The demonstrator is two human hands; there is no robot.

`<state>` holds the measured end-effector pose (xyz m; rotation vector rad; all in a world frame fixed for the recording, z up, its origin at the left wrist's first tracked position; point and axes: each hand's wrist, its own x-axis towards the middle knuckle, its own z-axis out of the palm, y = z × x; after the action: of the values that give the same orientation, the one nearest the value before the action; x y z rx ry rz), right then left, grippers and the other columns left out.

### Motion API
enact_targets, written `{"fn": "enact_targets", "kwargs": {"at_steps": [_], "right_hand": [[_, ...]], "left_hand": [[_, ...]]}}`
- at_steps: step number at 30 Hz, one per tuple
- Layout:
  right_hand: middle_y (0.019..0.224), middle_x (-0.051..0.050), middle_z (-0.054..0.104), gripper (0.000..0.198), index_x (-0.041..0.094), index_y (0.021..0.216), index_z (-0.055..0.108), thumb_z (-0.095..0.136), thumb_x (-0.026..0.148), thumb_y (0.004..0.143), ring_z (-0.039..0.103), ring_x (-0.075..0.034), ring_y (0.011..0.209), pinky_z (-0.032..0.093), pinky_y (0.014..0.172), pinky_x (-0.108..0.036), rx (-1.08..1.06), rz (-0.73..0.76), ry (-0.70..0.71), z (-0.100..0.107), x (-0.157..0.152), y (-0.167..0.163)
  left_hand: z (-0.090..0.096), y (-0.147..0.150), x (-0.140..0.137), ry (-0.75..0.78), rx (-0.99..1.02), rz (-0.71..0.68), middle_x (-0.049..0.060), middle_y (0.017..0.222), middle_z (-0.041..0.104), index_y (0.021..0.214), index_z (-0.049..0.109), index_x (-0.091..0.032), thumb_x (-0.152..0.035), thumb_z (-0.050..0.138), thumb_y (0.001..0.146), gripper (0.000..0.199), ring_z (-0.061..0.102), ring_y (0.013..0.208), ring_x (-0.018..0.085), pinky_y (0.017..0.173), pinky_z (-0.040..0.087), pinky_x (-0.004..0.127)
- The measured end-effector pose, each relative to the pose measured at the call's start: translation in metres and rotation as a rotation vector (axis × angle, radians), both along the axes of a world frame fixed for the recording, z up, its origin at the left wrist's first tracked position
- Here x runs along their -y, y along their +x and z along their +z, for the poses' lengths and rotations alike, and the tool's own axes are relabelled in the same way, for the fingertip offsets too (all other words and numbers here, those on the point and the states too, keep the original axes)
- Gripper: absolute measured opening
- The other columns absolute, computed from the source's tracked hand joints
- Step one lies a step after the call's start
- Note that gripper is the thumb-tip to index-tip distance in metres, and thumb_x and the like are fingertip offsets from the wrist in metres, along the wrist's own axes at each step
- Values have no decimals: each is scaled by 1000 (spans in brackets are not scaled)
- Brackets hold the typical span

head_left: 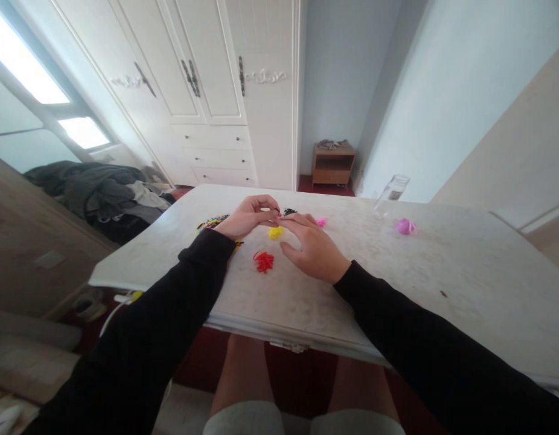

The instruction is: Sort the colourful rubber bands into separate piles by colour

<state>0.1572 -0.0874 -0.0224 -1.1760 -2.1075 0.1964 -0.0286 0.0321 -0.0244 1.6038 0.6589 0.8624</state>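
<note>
My left hand [251,216] is over the table with thumb and index finger pinched together. A tiny dark bit shows at its fingertips, too small to name. My right hand [313,246] has its fingers stretched out and its thumb apart, and its fingertips meet those of the left. Around them lie small heaps of thin coloured loops or strands: a red heap [264,261] in front, a yellow heap [274,232] just below the fingers, a black heap [289,212] behind, and a pink heap [322,222] beyond the right hand. A multicoloured heap [210,223] is partly hidden by my left wrist.
On the white table [424,266], a clear glass jar [394,192] stands at the back right near a pink-purple ball-shaped object [405,226]. Behind are a white wardrobe [211,84] and a small wooden cabinet [334,166]. Dark clothes [98,187] are piled at left.
</note>
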Motion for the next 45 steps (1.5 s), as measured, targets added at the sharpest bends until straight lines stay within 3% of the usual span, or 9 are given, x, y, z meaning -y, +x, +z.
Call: {"fn": "enact_targets", "kwargs": {"at_steps": [6, 15, 25, 30, 35, 45], "right_hand": [[119, -14, 73, 33, 14, 116, 75, 60, 23, 88, 64, -29, 114, 46, 109, -49, -123, -183, 98, 4, -24, 30], [99, -13, 79, 27, 14, 94, 79, 56, 22, 82, 71, -25, 94, 56, 90, -42, -285, -349, 53, -9, -55, 80], [86, -7, 81, 20, 20, 75, 79, 60, 26, 77, 73, -25, 86, 54, 88, -37, -506, -408, 0, -30, -77, 97], [84, -7, 81, 22, 20, 74, 79, 60, 30, 78, 71, -24, 85, 51, 78, -34, -504, -412, -2, -30, -75, 95], [79, -6, 78, 25, 19, 73, 79, 58, 33, 78, 68, -22, 80, 47, 73, -32, -465, -412, 1, -32, -77, 91], [61, -7, 71, 31, 20, 54, 68, 53, 34, 78, 64, -21, 68, 41, 66, -30, -423, -573, -107, -31, -75, 97]], "left_hand": [[-7, -3, -13, 173, -111, 195, 5, 72, 74, 81, 64, -16, -43, 96, 60, 47, 77, 72, 22, 68, 61, 32], [-15, -8, -20, 360, -272, 187, 7, 67, 75, 76, 77, -16, -31, 80, 73, 16, 73, 66, 19, 60, 57, 27], [-13, 16, -33, 728, -417, 229, 6, 83, 78, 80, 79, -17, -25, 70, 82, 13, 69, 70, 14, 66, 53, 22], [-17, 33, -44, 776, -444, 211, 6, 86, 78, 81, 78, -17, -19, 66, 84, 13, 69, 72, 14, 65, 54, 22], [-24, 30, -45, 801, -483, 136, 6, 85, 79, 82, 79, -17, -19, 65, 82, 15, 70, 73, 15, 67, 54, 23], [-14, 5, -31, 678, -372, 326, 7, 87, 77, 81, 77, -16, -26, 67, 82, 15, 69, 74, 15, 65, 54, 22]]}}
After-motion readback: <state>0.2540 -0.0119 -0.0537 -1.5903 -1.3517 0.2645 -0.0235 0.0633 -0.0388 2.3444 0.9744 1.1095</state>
